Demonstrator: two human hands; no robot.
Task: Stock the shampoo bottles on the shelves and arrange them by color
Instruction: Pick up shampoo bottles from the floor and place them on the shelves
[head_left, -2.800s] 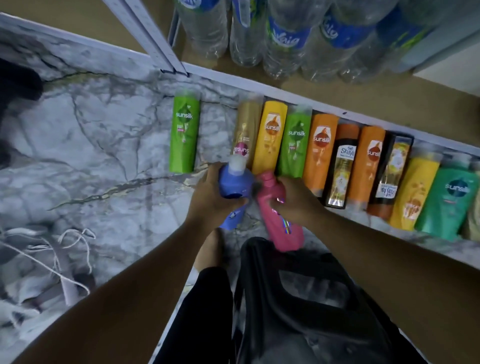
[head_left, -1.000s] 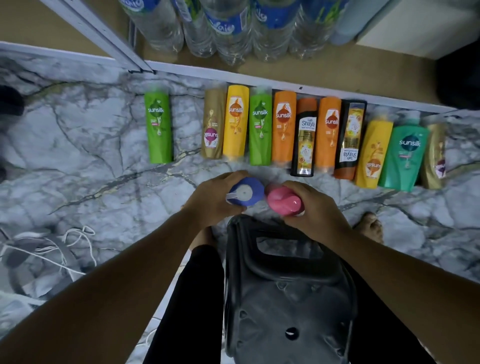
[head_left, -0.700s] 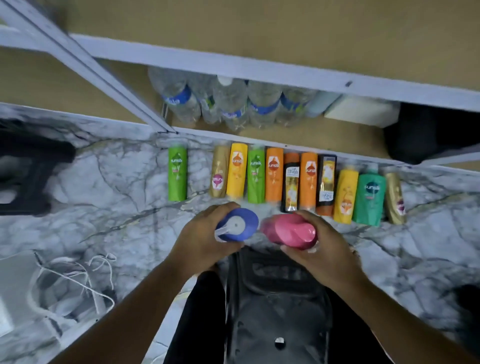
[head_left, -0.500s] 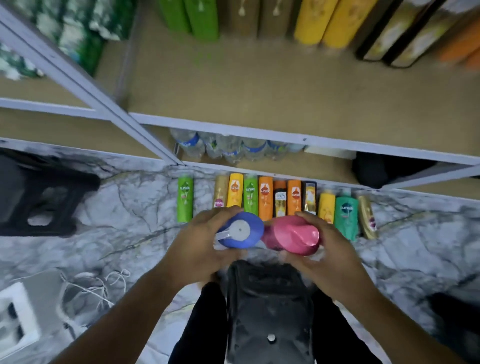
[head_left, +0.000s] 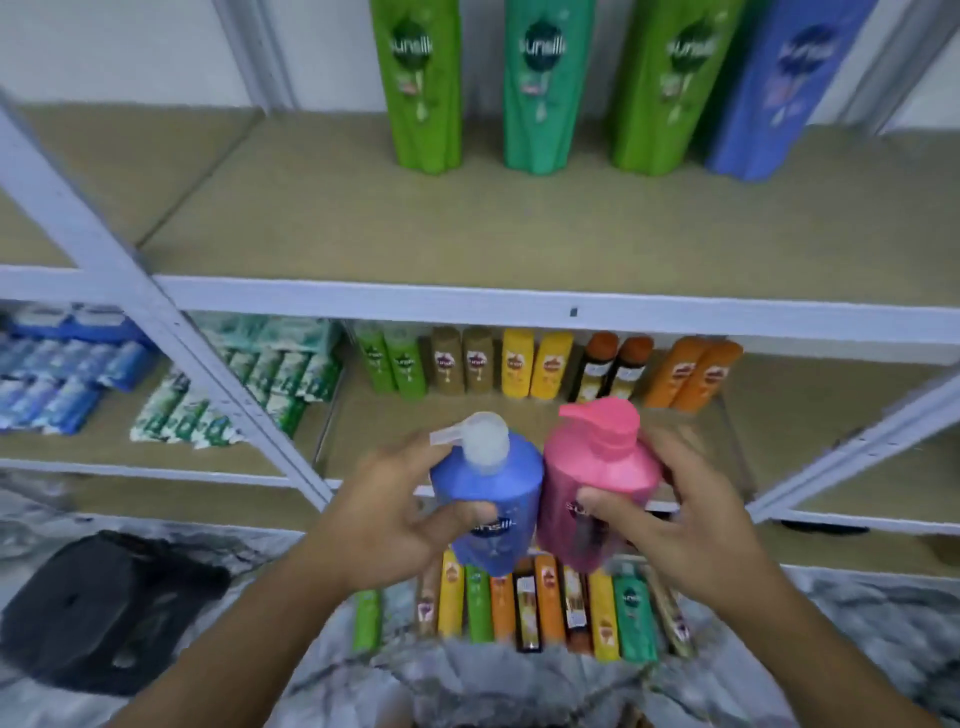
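Left hand (head_left: 384, 519) fingers (head_left: 454, 519) wrapped round blue pump bottle (head_left: 491, 499), right hand (head_left: 675, 525) round pink pump bottle (head_left: 597, 483) — both upright, mid-air, touching, below top shelf (head_left: 467, 228). Set blue beside shelved blue bottle (head_left: 779, 88), base flat — pink alongside.

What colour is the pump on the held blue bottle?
Translucent white pump on the blue bottle, seen in the head view.

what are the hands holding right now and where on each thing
The left hand grips the blue pump bottle round its body; the right hand grips the pink pump bottle round its body.
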